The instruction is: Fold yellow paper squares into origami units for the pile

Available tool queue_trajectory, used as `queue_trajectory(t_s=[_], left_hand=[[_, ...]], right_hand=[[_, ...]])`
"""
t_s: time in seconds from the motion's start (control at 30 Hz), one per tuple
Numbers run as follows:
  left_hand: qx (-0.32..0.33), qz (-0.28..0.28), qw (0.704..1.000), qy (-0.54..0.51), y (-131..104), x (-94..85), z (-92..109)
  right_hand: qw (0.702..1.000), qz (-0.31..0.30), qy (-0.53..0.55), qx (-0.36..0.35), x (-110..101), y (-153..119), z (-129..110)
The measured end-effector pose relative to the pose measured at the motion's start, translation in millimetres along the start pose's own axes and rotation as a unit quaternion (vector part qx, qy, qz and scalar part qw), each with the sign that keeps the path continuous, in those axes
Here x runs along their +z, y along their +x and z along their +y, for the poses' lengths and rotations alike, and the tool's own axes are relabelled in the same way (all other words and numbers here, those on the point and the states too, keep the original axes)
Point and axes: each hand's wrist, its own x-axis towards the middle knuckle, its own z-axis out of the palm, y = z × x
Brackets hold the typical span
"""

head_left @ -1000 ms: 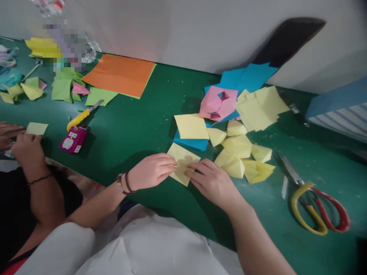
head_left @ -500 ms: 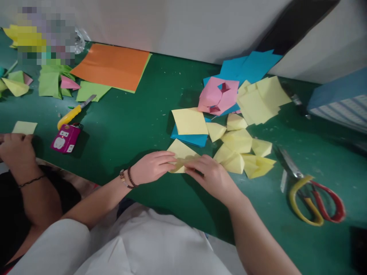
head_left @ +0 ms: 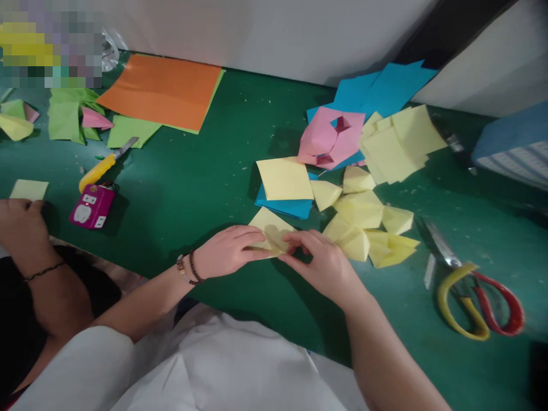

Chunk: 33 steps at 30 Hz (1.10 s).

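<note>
A small yellow paper sheet [head_left: 270,224] lies on the green table, one corner pointing away from me. On its left part rests my left hand [head_left: 233,249], with the fingers stretched over the paper and the thumb at its near edge. My right hand [head_left: 321,260] pinches the sheet's right near edge between thumb and fingers. Just beyond is a square yellow sheet [head_left: 285,178] on top of blue paper [head_left: 285,208]. Several folded yellow paper pieces [head_left: 358,209] sit to the right of my right hand.
Pink folded paper [head_left: 331,137], blue sheets [head_left: 377,88] and a yellow stack [head_left: 396,145] lie behind. Scissors [head_left: 460,274] rest at right. Orange paper [head_left: 165,88], a yellow cutter [head_left: 103,167] and a magenta box [head_left: 92,205] are left, near another person's hand [head_left: 23,225].
My left thumb now shows along the paper's near edge, and my right fingers are more curled. The view has shifted slightly.
</note>
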Motion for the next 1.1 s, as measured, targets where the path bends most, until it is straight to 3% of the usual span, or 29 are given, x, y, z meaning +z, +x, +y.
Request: queue_trajectory(t_s=[0.27, 0.9, 1.1], left_hand=[[-0.002, -0.014, 1.0, -0.003, 0.3, -2.0, 0.3], [-0.007, -0.089, 0.996, 0.015, -0.1, -4.6, 0.5], [-0.008, -0.087, 0.996, 0.015, -0.4, -4.1, 1.1]], right_hand=[[0.999, 0.012, -0.021, 0.033, 7.1, 2.2, -2.7], [0.998, 0.008, -0.051, 0.031, 9.1, 1.7, -3.5], [0.998, 0.012, -0.053, 0.033, 9.4, 1.7, -3.6]])
